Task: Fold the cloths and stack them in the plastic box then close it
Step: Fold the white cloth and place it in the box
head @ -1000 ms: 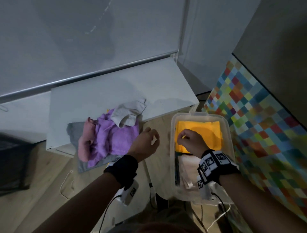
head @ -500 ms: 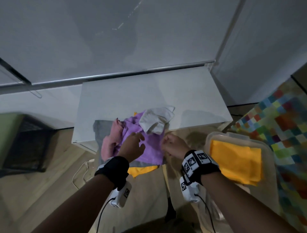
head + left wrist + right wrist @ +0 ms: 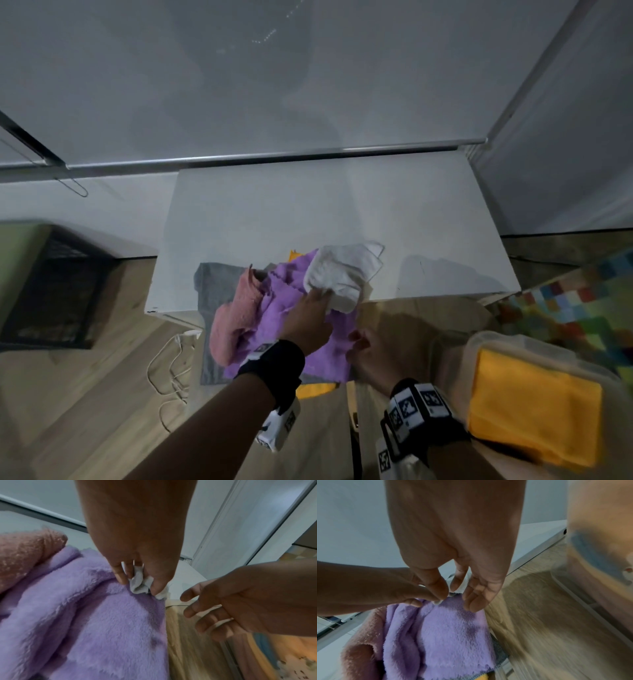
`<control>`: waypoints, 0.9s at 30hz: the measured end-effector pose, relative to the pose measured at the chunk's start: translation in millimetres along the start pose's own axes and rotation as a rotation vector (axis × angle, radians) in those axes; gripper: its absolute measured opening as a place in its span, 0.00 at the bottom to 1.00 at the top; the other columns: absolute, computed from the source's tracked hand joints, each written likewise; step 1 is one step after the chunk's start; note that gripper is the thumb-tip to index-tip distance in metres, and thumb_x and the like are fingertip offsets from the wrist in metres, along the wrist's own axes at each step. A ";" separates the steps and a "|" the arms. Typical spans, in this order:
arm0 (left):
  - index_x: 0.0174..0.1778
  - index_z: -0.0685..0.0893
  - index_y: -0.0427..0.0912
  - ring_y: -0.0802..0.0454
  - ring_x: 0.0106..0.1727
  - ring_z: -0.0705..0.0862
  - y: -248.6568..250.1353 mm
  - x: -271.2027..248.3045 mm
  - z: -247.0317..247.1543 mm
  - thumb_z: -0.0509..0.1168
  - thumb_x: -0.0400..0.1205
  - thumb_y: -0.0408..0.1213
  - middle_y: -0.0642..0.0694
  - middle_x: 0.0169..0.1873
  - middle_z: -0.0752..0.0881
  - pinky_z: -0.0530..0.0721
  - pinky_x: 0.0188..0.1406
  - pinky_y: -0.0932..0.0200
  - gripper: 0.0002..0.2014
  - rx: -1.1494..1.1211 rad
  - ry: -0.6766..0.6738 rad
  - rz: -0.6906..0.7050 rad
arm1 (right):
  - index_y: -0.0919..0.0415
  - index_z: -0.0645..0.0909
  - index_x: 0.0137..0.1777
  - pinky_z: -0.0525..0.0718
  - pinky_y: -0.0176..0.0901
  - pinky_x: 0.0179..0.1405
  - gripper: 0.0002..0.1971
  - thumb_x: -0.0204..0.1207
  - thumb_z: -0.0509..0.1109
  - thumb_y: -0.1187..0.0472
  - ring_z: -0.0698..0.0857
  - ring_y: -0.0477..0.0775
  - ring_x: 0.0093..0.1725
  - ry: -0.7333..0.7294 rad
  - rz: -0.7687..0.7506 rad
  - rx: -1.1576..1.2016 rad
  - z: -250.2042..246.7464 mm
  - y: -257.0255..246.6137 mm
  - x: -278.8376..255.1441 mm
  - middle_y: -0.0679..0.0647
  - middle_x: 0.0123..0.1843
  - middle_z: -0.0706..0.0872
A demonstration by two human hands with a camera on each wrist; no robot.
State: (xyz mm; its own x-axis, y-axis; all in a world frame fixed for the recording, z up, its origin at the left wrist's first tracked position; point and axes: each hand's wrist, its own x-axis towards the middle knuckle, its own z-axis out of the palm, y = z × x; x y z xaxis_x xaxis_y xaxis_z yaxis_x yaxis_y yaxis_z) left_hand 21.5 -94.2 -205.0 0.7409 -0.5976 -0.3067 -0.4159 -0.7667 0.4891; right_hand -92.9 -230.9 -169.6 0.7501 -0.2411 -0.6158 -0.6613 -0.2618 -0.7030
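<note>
Dim room: white table (image 3: pixel 308 219), seemingly wooden floor (image 3: pixel 102 394).

The head camera looks steeply down from well above the purple cloth (image 3: pixel 274 308), facing the white table's (image 3: pixel 308 212) far edge. Both wrist cameras sit close over that cloth, sharing its near-right corner

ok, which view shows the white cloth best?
Head: the white cloth lies whole on top of the pile, the left hand pinching its near edge. The left wrist view shows only a bunched corner between the fingers; the right wrist view shows just a sliver.
</note>
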 end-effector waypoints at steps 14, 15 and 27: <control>0.48 0.80 0.44 0.44 0.47 0.87 15.4 -60.3 -2.8 0.73 0.71 0.37 0.45 0.42 0.90 0.72 0.36 0.63 0.11 -0.297 0.133 0.033 | 0.56 0.84 0.46 0.81 0.47 0.49 0.11 0.64 0.66 0.59 0.84 0.59 0.51 0.037 -0.249 -0.311 24.6 -6.5 10.0 0.55 0.52 0.84; 0.48 0.81 0.44 0.45 0.46 0.87 10.8 -66.3 -4.3 0.72 0.72 0.37 0.45 0.42 0.90 0.71 0.36 0.63 0.11 -0.310 0.143 0.028 | 0.54 0.82 0.43 0.80 0.48 0.47 0.07 0.66 0.66 0.60 0.85 0.59 0.50 -0.014 -0.232 -0.288 27.5 -8.2 5.5 0.55 0.48 0.86; 0.41 0.88 0.43 0.57 0.38 0.78 -45.1 -145.3 -29.7 0.69 0.72 0.36 0.48 0.36 0.82 0.72 0.38 0.63 0.05 -0.324 0.310 0.003 | 0.59 0.78 0.37 0.77 0.44 0.38 0.05 0.74 0.68 0.60 0.80 0.51 0.36 0.050 -0.323 0.057 60.0 -36.3 -41.7 0.55 0.33 0.82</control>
State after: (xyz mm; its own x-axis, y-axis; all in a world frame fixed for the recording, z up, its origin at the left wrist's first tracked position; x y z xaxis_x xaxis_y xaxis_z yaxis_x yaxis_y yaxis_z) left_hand -51.8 34.2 -158.3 0.8835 -0.4631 -0.0699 -0.2681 -0.6224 0.7354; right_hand -99.6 -155.3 -139.7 0.9188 -0.2003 -0.3403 -0.3864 -0.2795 -0.8789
